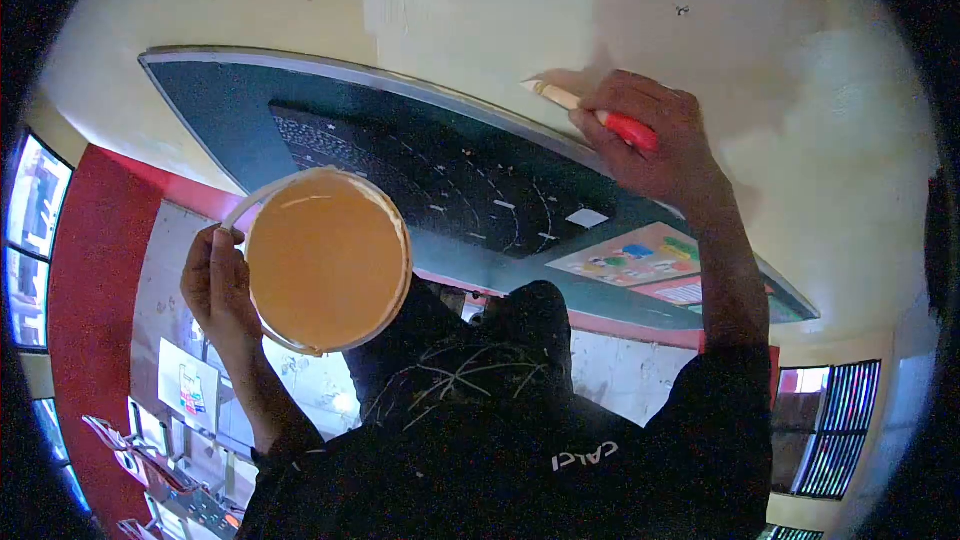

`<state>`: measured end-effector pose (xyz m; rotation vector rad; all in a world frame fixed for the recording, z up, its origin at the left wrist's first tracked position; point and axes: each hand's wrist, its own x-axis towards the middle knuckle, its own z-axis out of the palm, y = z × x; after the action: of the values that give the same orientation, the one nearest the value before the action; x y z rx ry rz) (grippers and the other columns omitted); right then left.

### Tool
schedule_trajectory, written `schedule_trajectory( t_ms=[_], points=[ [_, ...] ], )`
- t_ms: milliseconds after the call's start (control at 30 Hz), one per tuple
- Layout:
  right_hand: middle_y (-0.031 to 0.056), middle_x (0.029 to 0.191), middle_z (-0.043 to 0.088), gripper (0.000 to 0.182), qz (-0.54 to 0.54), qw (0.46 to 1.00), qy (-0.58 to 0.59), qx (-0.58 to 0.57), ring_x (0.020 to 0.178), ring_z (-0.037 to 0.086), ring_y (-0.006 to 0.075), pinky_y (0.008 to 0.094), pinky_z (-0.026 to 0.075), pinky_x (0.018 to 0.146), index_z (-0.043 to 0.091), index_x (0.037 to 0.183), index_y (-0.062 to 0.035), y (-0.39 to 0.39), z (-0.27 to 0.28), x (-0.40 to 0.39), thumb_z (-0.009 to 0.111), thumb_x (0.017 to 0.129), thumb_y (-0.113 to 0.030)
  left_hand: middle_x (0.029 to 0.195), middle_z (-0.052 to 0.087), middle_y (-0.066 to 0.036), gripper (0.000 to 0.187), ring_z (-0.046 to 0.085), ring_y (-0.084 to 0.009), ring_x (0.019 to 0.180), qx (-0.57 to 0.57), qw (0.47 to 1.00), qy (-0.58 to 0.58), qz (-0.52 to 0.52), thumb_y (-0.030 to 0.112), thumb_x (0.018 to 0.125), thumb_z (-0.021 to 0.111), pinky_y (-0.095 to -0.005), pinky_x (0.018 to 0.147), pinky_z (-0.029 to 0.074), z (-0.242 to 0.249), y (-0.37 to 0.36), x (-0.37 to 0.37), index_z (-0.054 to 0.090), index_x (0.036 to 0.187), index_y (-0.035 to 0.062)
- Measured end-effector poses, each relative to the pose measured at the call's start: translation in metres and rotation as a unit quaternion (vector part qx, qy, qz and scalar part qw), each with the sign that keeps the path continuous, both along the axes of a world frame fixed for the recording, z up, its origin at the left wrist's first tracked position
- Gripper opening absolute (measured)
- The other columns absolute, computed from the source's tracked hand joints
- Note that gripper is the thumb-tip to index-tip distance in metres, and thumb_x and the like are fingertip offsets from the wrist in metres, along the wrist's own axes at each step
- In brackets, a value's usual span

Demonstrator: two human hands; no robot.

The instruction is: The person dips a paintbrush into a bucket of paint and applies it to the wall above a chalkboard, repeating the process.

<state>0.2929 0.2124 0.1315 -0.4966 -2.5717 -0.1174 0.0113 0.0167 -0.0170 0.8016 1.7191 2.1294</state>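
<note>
Two bare hands, both holding something:
- Right hand: fingers curled and pinched round a red-handled paintbrush with a pale front end — its tip juts past the fingertips, close to the cream-coloured wall, just above the long green board with a metal edge.
- Left hand: fingers bent together at the rim and pale handle of a round bucket filled with peach-orange paint — the bucket hangs beside the fingers, in front of the board.
</note>
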Motion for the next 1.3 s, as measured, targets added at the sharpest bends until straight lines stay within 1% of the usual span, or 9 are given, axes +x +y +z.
schedule_trajectory(
  t_ms=[200,267,533,700,733,933,1100,1167,1300],
  points=[
    [0.0082,0.072,0.06,0.005,-0.071,0.965,0.099,0.232,0.063,0.058,0.015,0.026,0.048,0.059,0.058,0.076,-0.0052,-0.007,0.038,0.008,0.059,0.077,-0.01,0.054,0.036,0.008,0.019,0.026,0.0007,0.048,-0.03,0.999,-0.016,0.015,0.019,0.085,0.049,-0.0176,0.043,0.016,-0.004,-0.006,-0.004,0.055,0.078,0.0022],
    [0.0086,0.07,0.059,0.006,-0.059,0.952,0.204,0.221,0.062,0.058,0.0147,0.0267,0.048,0.057,0.057,0.076,-0.0043,-0.02,0.048,0.003,0.057,0.078,-0.009,0.055,0.036,0.008,0.019,0.027,0.0007,0.049,-0.023,0.999,-0.024,0.023,0.019,0.085,0.049,-0.0173,0.043,0.016,0.0,-0.007,0.001,0.055,0.078,0.0023],
    [0.0073,0.066,0.056,0.008,0.001,1.0,-0.002,0.01,0.061,0.058,0.0257,0.0329,0.047,0.056,0.059,0.076,-0.0112,0.017,0.025,-0.023,0.061,0.074,-0.019,0.053,0.034,0.009,0.019,0.026,0.0009,0.046,-0.009,1.0,-0.005,-0.023,0.018,0.086,0.047,-0.0177,0.041,0.016,0.01,-0.002,0.006,0.053,0.075,0.003],
    [0.0053,0.072,0.06,0.003,-0.019,0.916,0.158,0.368,0.063,0.058,0.0112,0.0233,0.048,0.058,0.059,0.076,-0.0042,-0.005,0.097,-0.02,0.057,0.078,-0.006,0.054,0.041,0.007,0.019,0.03,0.0009,0.047,0.002,1.0,0.014,-0.009,0.016,0.086,0.047,-0.0173,0.041,0.018,0.009,-0.003,0.005,0.054,0.074,0.0025],
    [0.0055,0.071,0.06,0.002,-0.046,0.933,0.276,0.226,0.063,0.058,0.0114,0.0233,0.048,0.059,0.059,0.076,-0.0038,-0.02,0.098,-0.027,0.058,0.077,-0.005,0.054,0.041,0.007,0.019,0.03,0.0009,0.047,0.001,1.0,0.009,-0.011,0.016,0.086,0.047,-0.0173,0.041,0.018,0.009,-0.004,0.004,0.054,0.074,0.0025],
    [0.0055,0.07,0.059,0.006,0.046,0.997,-0.001,0.056,0.062,0.058,0.0149,0.0267,0.047,0.058,0.058,0.075,-0.0069,-0.005,0.058,-0.052,0.061,0.07,-0.006,0.059,0.044,0.004,0.019,0.035,-0.0013,0.052,-0.01,1.0,0.008,-0.028,0.016,0.085,0.048,-0.0176,0.046,0.024,0.011,-0.01,0.0,0.053,0.074,0.0016],
    [0.0048,0.07,0.06,0.007,-0.006,0.95,0.113,0.291,0.064,0.059,0.0138,0.0259,0.047,0.06,0.059,0.076,-0.0077,-0.001,0.105,-0.052,0.058,0.072,-0.001,0.064,0.046,0.002,0.021,0.039,-0.0037,0.059,-0.018,0.999,0.015,-0.041,0.017,0.085,0.048,-0.0186,0.053,0.028,0.018,-0.009,0.002,0.052,0.073,0.0009],
    [0.0048,0.069,0.059,0.007,-0.04,0.95,0.252,0.178,0.062,0.059,0.0131,0.0231,0.048,0.056,0.059,0.078,-0.0037,-0.028,0.121,-0.059,0.056,0.074,0.001,0.063,0.046,0.002,0.02,0.038,-0.0035,0.058,-0.033,0.999,-0.007,-0.04,0.017,0.085,0.047,-0.0188,0.051,0.027,0.014,-0.01,-0.001,0.053,0.074,0.001],
    [0.0043,0.068,0.059,0.003,0.035,0.979,0.091,0.18,0.059,0.058,0.0118,0.0221,0.047,0.054,0.058,0.076,-0.003,-0.022,0.115,-0.062,0.056,0.075,-0.001,0.062,0.045,0.004,0.018,0.035,-0.0036,0.055,-0.063,0.998,0.007,-0.027,0.015,0.084,0.048,-0.0194,0.049,0.026,0.02,-0.013,-0.002,0.053,0.074,0.0012]
  ],
)
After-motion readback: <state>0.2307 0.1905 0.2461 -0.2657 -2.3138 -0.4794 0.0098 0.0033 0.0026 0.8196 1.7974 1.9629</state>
